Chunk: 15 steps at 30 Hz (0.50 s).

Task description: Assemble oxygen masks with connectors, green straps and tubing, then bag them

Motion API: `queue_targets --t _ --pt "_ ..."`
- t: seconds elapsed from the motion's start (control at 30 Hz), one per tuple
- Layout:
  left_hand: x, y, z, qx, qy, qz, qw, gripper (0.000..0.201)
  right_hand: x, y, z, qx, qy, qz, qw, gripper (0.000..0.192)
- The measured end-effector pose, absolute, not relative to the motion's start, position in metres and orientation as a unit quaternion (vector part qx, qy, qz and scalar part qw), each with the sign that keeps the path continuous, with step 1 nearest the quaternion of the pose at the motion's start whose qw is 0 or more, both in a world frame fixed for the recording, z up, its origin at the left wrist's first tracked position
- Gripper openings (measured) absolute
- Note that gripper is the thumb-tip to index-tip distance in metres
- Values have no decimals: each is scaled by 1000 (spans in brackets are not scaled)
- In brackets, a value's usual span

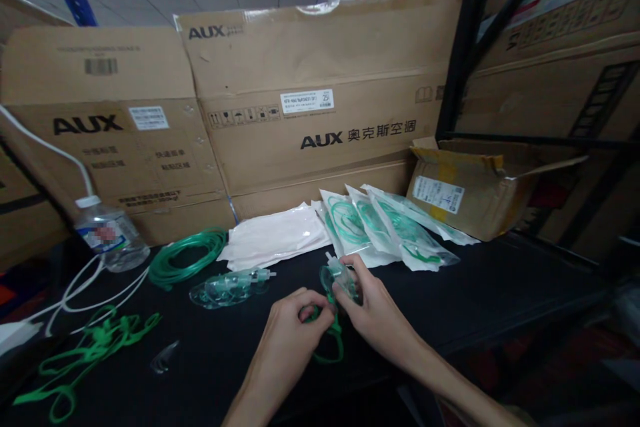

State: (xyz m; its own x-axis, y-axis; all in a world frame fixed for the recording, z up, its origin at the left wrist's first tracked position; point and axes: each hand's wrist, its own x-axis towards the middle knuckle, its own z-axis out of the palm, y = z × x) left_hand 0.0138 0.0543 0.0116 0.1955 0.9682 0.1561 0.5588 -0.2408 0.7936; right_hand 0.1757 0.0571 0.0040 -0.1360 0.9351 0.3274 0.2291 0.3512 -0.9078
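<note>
In my right hand (363,293) is a clear, green-tinted oxygen mask (340,277), its pale connector pointing up and away from me. My left hand (297,323) pinches a green elastic strap (336,340) just beside the mask, and a loop of it hangs below the fingers. Left of my hands, more clear masks (227,288) lie stacked on the black table. A coil of green tubing (187,257) rests behind them. Loose green elastic straps (95,347) are heaped at the left, near a small clear plastic piece (164,357).
Flat white pouches (275,237) and sealed packs with green tubing (390,223) lie at the back. An open carton (460,193) stands at the right rear. A plastic bottle (111,233) with a white cable is at the left. Large cardboard panels (320,113) wall off the back.
</note>
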Motion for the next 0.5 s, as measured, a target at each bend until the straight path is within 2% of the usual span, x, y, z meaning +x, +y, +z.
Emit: queue_targets --t 0.17,0.33,0.5 --pt "4 52 13 708 545 338 296 27 180 60 -8 -352 -600 509 506 37" --pt "-1 48 12 693 531 342 347 22 180 62 -9 -308 -561 576 509 51" --pt "-1 45 14 692 522 340 365 23 180 58 -5 -308 -556 597 490 49"
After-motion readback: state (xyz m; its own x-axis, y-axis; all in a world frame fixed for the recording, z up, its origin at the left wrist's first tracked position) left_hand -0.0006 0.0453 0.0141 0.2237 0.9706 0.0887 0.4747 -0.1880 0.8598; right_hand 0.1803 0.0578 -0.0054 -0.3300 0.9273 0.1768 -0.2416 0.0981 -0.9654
